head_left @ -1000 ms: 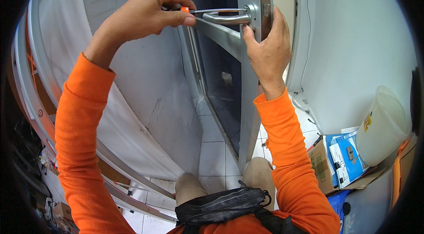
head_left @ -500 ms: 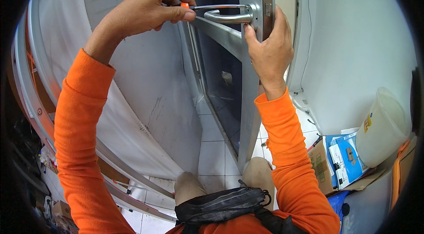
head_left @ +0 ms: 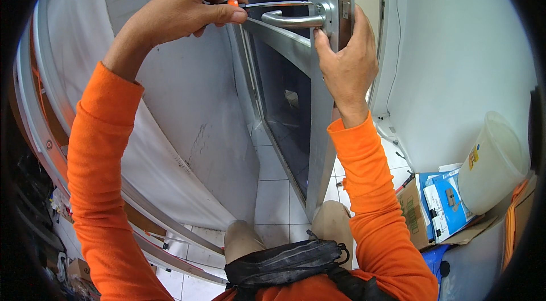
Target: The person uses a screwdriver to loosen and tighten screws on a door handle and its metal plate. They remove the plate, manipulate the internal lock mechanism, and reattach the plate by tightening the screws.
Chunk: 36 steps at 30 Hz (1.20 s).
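My left hand (head_left: 219, 2) is closed on a screwdriver with an orange-and-black handle (head_left: 232, 3). Its long metal shaft (head_left: 273, 3) runs right, above the lever handle, to the top of the round rose (head_left: 321, 12); whether the tip sits in a screw I cannot tell. The steel lever handle (head_left: 290, 21) points left from the door. My right hand (head_left: 347, 59) grips the edge of the metal-framed glass door (head_left: 323, 130), thumb just under the handle's base and fingers round the far side, beside the latch plate (head_left: 343, 2).
A pale panel (head_left: 199, 102) and curved metal rails (head_left: 45, 102) stand left. At right are a white wall (head_left: 443, 62), a translucent bin (head_left: 492, 159), a cardboard box (head_left: 415, 216) with blue folders (head_left: 446, 201), and a cable (head_left: 395, 73). Tiled floor (head_left: 273, 198) shows below.
My left hand and the screwdriver have moved slightly up and left, the shaft now higher above the lever. My right hand has shifted very slightly upward, still on the door.
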Each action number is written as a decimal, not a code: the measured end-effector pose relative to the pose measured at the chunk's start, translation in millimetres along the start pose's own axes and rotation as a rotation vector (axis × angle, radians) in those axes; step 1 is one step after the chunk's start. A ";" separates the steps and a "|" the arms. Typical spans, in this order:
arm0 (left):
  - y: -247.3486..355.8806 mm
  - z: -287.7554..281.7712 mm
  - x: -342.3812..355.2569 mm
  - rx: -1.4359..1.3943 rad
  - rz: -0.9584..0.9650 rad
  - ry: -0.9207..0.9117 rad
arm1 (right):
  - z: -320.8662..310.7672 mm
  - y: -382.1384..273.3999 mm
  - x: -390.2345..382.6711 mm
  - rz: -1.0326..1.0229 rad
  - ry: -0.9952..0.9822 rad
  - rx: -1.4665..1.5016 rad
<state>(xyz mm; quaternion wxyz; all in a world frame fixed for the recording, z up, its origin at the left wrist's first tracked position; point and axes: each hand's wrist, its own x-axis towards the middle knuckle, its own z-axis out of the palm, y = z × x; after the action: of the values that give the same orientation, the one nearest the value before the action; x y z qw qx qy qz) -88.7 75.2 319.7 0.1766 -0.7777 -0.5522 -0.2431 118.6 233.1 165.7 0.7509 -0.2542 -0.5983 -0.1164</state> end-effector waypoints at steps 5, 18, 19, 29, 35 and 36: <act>-0.9 4.1 2.8 0.003 0.034 -0.005 | -0.7 0.1 0.3 0.007 -0.014 0.004; -3.7 2.3 10.6 -0.094 -0.091 -0.118 | -2.9 -2.3 1.5 0.029 -0.010 0.037; -5.3 1.6 12.3 -0.162 -0.141 -0.170 | -3.1 -2.7 1.6 0.024 -0.005 0.035; -21.0 5.2 21.7 -0.618 -0.334 -0.418 | -0.1 0.8 0.3 0.022 0.000 0.039; -24.1 14.6 21.0 -0.718 -0.368 -0.426 | -1.4 -1.1 0.0 0.005 0.028 0.074; -25.3 16.3 20.7 -0.716 -0.362 -0.426 | -1.6 -1.5 0.3 0.003 0.033 0.072</act>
<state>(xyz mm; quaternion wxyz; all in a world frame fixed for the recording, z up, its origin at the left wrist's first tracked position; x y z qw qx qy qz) -104.0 108.3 318.4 -0.2664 -0.7134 -0.5844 -0.2803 119.3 231.0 166.1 0.7695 -0.2262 -0.5891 -0.0980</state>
